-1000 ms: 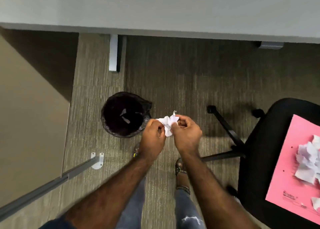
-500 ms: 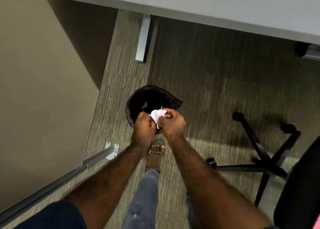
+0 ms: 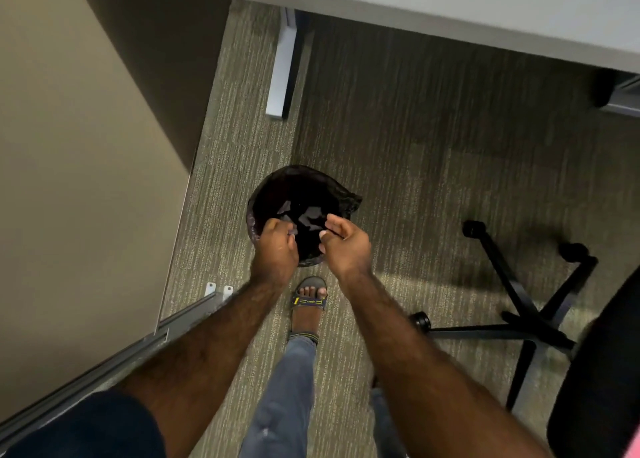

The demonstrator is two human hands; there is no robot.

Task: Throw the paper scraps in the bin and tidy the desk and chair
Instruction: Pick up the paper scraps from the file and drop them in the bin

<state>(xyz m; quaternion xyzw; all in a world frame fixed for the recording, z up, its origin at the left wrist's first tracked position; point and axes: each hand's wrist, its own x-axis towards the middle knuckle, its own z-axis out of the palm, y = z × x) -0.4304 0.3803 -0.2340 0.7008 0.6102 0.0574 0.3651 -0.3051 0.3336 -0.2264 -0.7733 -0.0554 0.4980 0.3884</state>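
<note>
A round bin (image 3: 300,184) with a black liner stands on the carpet under the desk's edge. Several pale paper scraps (image 3: 309,220) lie inside it. Both my hands hover over the bin's near rim, a little apart. My left hand (image 3: 276,248) has loosely curled fingers and holds nothing that I can see. My right hand (image 3: 347,246) is spread with fingers apart and empty. The grey desk (image 3: 450,3) runs across the top. The black office chair (image 3: 597,371) fills the right edge, with a sliver of a pink folder (image 3: 635,445) on its seat.
A beige partition wall (image 3: 76,152) closes the left side, with a metal rail (image 3: 114,364) along its base. A grey desk leg (image 3: 282,66) stands behind the bin. The chair's black wheeled base (image 3: 519,322) spreads at right. My sandalled foot (image 3: 308,307) is just short of the bin.
The crumpled white paper held between both hands is gone from them, and the hands have parted over the bin. The view moved closer to the bin.
</note>
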